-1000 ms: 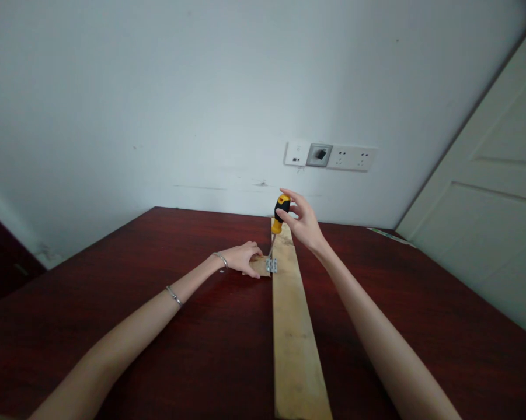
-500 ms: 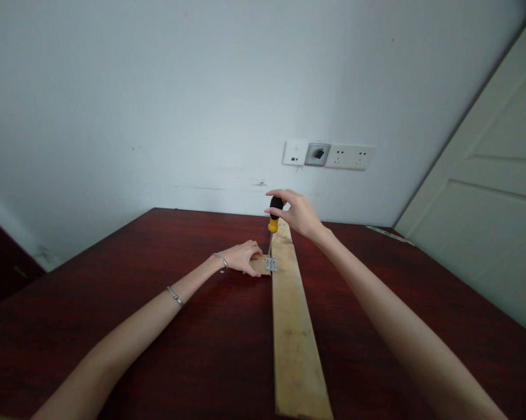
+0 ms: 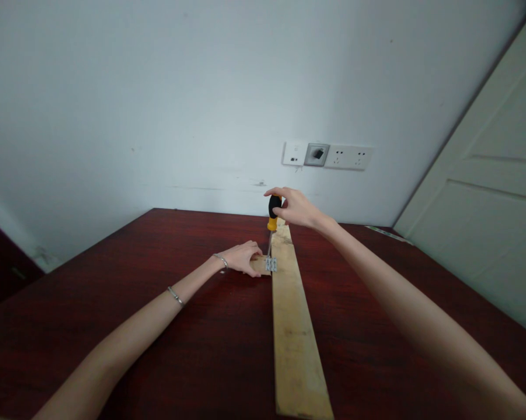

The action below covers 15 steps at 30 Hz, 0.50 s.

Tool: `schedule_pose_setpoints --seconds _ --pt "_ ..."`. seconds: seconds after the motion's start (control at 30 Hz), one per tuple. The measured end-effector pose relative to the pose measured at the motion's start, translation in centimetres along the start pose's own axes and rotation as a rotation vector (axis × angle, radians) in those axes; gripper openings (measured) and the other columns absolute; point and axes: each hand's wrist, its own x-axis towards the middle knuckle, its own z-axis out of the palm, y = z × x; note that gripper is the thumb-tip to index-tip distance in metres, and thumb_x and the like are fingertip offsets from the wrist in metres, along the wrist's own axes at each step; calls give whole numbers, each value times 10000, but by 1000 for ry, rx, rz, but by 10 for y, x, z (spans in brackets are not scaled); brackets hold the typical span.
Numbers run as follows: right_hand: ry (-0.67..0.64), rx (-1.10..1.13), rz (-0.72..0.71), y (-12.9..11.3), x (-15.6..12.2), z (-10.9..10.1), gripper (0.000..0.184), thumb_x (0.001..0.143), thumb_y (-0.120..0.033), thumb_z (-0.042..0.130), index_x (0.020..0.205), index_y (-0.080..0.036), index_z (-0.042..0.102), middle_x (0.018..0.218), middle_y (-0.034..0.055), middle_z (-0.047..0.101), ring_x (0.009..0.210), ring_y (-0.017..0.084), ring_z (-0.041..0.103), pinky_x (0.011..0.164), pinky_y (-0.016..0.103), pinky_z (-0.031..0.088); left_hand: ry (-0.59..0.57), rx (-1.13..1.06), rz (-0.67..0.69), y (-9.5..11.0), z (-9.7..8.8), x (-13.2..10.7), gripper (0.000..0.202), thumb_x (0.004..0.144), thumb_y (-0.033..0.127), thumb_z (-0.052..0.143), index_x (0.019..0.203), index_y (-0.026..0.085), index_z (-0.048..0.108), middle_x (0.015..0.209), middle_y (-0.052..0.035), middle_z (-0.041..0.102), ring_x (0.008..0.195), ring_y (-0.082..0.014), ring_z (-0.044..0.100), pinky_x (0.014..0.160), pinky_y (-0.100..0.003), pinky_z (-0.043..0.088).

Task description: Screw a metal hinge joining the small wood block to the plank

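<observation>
My right hand (image 3: 296,206) is closed round the black and yellow handle of a screwdriver (image 3: 272,224), which stands nearly upright. Its tip meets the left leaf of a silver hinge (image 3: 271,264). That hinge lies across the seam between a small wooden block (image 3: 259,266) and a long wooden board (image 3: 294,326). With thumb and fingers on either side, my left hand (image 3: 243,258) grips the small block against the board's left edge. Any screw under the tip is too small to make out.
The board lies lengthwise on a dark red table (image 3: 192,350). Behind it rises a white wall with sockets (image 3: 348,157). A pale panelled door (image 3: 499,192) stands at the right, and a thin flat strip (image 3: 389,234) lies by the table's back right edge.
The fingers of my right hand have shifted round the screwdriver's handle, and the thumb sits differently on it. My left hand, the block and the board have stayed in place.
</observation>
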Motion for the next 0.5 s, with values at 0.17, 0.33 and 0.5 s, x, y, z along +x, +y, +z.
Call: schedule_pose_setpoints --seconds 0.17,0.33,0.5 --pt "-30 -49 -38 2 3 -7 443 758 -224 637 1196 -191 582 996 85 657 651 156 581 653 312 478 2 5 -2 0 0 0 627 610 528 737 1078 137 589 1027 -81 532 954 -239 510 765 -281 416" --pt "5 -117 -68 -1 2 -9 313 753 -307 695 1030 -183 616 903 72 663 724 183 604 687 318 477 -1 3 -6 1 0 0 627 607 529 737 1075 137 592 1020 -83 539 957 -245 510 759 -288 417" --pt "-61 79 80 -5 -2 -11 298 752 -268 693 1021 -195 588 767 12 631 510 113 554 478 254 463 0 10 -13 4 -2 -1 609 607 507 743 1073 144 595 1033 -82 541 952 -241 512 756 -284 417"
